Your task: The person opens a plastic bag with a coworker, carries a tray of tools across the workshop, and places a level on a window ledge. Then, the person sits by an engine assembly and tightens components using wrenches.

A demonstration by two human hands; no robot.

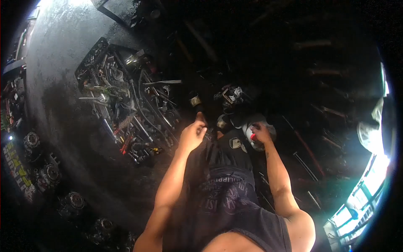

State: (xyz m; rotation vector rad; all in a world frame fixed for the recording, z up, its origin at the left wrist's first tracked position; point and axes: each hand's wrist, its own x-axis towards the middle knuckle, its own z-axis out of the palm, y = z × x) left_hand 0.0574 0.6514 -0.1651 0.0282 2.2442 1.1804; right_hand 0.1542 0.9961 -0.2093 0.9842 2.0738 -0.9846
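We saw the dark floor [61, 50] spread across the view, palest toward eleven o'clock. On it, at ten o'clock, lay a broad heap of tools [121, 98]. A pale rounded object [247, 129] sat at three o'clock, with a metal assembly [232, 95] between one and two. Near the centre, our left hand [194, 135] had curled fingers; whether they held anything, we could not tell. Our right hand [261, 132] was over the pale rounded object, fingers drawn narrow at a small red piece [253, 137], their grip unclear to us.
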